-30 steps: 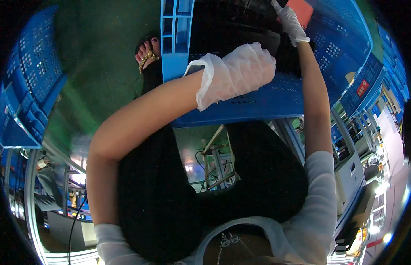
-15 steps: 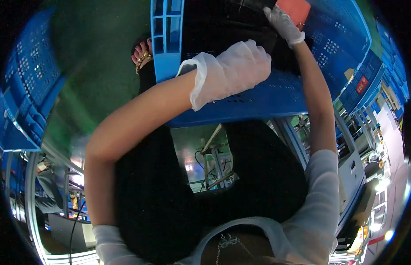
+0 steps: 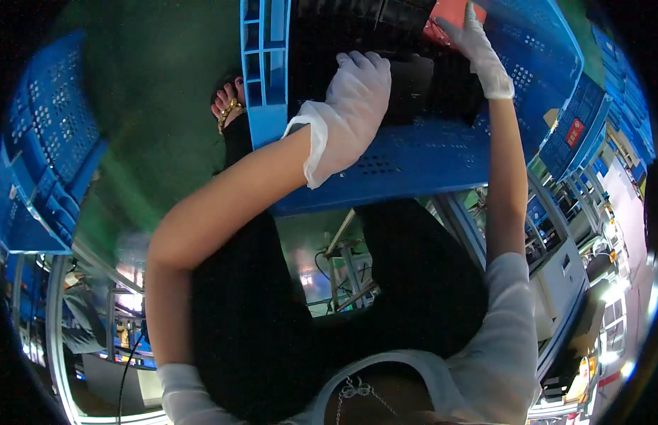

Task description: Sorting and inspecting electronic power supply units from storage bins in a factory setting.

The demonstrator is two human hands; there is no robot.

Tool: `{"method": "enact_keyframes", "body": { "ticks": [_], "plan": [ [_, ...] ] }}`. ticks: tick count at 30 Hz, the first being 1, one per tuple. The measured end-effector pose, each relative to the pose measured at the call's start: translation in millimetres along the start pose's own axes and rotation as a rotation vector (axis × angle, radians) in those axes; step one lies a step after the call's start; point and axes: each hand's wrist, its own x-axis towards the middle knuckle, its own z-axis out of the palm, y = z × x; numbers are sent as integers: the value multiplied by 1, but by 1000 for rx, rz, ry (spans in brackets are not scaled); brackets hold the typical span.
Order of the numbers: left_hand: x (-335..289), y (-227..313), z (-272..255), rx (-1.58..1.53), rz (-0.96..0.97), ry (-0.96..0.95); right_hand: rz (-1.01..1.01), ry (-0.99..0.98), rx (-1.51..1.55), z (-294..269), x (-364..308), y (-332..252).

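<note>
Gloved right hand grips red package.

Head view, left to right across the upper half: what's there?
Stacked blue crates → green floor → sandalled foot → left hand in a white glove → right hand on a red object → blue crates at the right.

Factory floor: stacked blue crates, metal racks.

Left hand now further into blue crate, gloved fingers over dark boxes instead of resting on near wall. Right hand lower, deeper in crate, fingertips at red object. Sandalled foot shifted slightly.
</note>
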Motion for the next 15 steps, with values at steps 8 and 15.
{"method": "enact_keyframes", "body": {
  "ticks": [8,15],
  "plan": [
    [7,-3,-24,-428,-35,-97,-211,160,270,-22,-10,40],
    [11,-9,-35,-759,77,-47,-403,-597,1176,-23,-18,49]
  ]
}}
